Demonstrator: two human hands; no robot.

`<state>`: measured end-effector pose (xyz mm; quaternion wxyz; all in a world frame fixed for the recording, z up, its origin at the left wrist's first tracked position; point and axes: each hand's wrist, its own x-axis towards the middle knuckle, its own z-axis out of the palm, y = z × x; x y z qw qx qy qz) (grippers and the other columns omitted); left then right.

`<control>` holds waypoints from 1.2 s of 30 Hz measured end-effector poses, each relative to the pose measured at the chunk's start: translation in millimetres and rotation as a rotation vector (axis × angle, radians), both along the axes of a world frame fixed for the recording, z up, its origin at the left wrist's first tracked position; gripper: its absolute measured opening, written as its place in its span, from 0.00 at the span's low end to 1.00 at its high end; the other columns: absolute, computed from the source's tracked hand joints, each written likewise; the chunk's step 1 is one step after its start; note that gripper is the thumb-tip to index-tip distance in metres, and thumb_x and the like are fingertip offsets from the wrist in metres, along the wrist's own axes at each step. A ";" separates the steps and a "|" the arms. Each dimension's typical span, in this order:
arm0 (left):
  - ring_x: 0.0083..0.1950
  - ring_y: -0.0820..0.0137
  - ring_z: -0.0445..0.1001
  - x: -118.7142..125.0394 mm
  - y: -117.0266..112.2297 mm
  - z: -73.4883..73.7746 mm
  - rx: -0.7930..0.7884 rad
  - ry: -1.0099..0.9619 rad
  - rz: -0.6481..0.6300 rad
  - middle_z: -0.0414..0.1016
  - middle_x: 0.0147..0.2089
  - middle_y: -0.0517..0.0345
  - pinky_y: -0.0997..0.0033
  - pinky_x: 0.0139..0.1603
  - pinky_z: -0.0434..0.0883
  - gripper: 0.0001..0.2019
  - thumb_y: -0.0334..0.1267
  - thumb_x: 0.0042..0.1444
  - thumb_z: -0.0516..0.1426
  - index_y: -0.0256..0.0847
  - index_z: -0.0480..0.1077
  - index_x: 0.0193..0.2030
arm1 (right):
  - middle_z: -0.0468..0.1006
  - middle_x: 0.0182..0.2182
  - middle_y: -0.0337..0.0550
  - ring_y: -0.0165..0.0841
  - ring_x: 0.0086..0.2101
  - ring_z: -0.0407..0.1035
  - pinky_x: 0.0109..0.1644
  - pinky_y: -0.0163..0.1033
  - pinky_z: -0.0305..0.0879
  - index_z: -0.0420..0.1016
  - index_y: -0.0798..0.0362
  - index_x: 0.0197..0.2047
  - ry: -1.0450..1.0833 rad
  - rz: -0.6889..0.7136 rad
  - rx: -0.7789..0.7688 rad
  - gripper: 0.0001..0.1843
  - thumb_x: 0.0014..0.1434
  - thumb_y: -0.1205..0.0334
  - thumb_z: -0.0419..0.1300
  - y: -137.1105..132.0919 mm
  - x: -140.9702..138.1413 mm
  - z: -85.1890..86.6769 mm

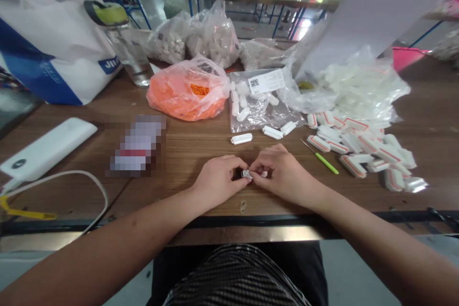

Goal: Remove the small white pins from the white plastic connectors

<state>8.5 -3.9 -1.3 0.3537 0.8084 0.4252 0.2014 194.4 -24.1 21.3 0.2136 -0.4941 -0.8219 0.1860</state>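
Note:
My left hand [218,181] and my right hand [279,172] meet above the wooden table, both pinching a small white part [246,174] with a metal-looking face. My fingers hide most of it. Just beyond my fingers lie several white plastic capsule pieces [241,138], and more fill a clear bag [258,100] with a QR-code label. To the right of my right hand rests a green-handled pick [324,162]. Further right is a loose heap of white, red-edged plastic pieces [369,153].
An orange-filled plastic bag [188,91] and bagged white parts [211,33] stand beyond. On the left lie a white power bank [46,148] with a white cable [96,191] and a blurred item [138,146]. A glass jar [125,43] and a large shopping bag [53,33] stand behind them.

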 end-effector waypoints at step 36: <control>0.25 0.75 0.63 -3.7 3.0 -3.7 0.047 0.009 -0.005 0.69 0.26 0.65 0.73 0.30 0.60 0.06 0.37 0.52 0.63 0.44 0.77 0.38 | 0.79 0.22 0.39 0.32 0.24 0.70 0.27 0.35 0.59 0.79 0.52 0.24 -0.185 -0.437 -0.232 0.12 0.52 0.56 0.59 21.2 92.4 -7.1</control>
